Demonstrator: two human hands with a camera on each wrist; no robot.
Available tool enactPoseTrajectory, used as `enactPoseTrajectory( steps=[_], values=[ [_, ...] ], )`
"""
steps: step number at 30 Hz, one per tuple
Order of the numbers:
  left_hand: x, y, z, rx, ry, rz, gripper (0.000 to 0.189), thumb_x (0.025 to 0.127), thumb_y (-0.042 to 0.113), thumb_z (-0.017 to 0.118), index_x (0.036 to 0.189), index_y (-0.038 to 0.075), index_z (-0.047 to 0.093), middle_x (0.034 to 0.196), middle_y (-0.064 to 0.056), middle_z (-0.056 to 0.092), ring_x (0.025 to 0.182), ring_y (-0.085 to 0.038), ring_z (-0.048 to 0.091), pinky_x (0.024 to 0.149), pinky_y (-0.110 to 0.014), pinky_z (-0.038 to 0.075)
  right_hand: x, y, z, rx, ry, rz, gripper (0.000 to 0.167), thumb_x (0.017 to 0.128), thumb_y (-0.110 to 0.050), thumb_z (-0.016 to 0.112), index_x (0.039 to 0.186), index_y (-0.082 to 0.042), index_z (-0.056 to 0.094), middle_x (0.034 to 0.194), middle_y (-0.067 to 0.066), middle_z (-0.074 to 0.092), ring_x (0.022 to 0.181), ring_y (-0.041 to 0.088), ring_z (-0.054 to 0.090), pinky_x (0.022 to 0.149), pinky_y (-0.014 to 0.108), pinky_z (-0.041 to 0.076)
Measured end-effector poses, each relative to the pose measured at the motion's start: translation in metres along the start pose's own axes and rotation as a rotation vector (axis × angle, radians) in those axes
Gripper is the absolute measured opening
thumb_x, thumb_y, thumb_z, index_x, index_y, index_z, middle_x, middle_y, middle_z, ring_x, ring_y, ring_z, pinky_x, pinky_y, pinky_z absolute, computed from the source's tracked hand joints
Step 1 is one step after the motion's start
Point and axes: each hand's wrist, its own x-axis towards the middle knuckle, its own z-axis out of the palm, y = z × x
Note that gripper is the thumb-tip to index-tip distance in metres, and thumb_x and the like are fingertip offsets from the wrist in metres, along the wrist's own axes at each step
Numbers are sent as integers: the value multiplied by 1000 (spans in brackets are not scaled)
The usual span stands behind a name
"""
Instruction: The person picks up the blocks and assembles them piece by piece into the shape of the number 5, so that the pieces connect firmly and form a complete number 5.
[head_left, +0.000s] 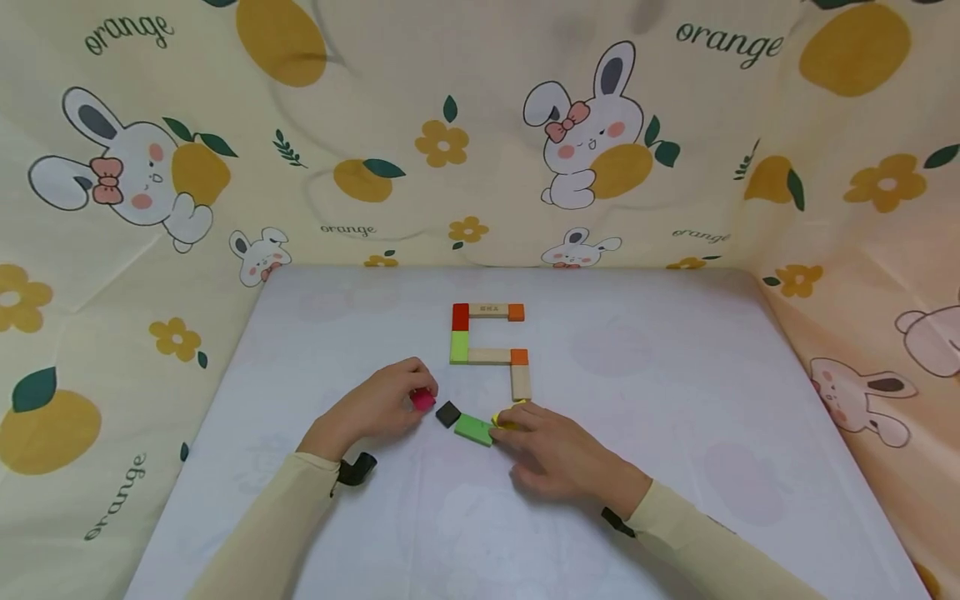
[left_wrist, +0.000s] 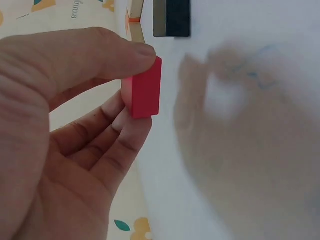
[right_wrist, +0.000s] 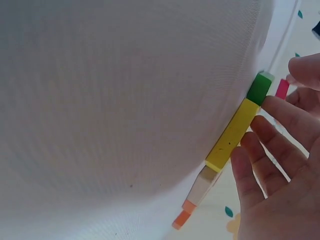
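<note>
Between thumb and fingers, my left hand [head_left: 386, 404] pinches a pinkish-red wooden block [left_wrist: 146, 92], held just above the white table. Close to its right, a black block [head_left: 448, 414] lies at an angle. A green block [head_left: 474, 430] comes after it, almost touching the black one's corner. My right hand [head_left: 562, 454] is at the yellow block [right_wrist: 232, 132], fingers fairly straight along its side and thumb apart. In the head view that hand covers most of the yellow block, which meets the green one at one end and is near a plain wooden block [head_left: 521, 383] at the other.
Farther back, a red block [head_left: 461, 317] and a light green block [head_left: 459, 347] form a column. Plain wooden blocks [head_left: 489, 311] and orange blocks [head_left: 516, 312] extend rightward from it. Patterned cloth [head_left: 480, 108] hangs behind and beside the table [head_left: 660, 400].
</note>
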Motion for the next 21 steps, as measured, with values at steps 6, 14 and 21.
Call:
enactPoseTrajectory(
  steps=[6,14,21],
  values=[
    [17,-2,2,31,-28,8,28,91,-4,78,112,15,78,116,4,62,107,-18,61,94,-36,56,2,0,-1,-11,-8,-1,52,95,-24,72,144,-9,71,142,5,63,132,23,55,110,41,49],
    [29,-6,8,49,-65,13,29,92,-5,78,115,13,79,120,0,63,111,-21,61,98,-37,55,4,0,-3,-13,-12,-1,51,94,-25,73,143,-10,72,140,4,63,131,22,55,108,41,51],
    [31,-5,13,31,-85,2,31,92,-7,76,115,13,79,120,0,63,111,-21,60,98,-37,56,2,0,0,-24,-15,-7,51,95,-25,72,143,-10,71,140,5,63,131,23,55,108,41,51]
  ],
)
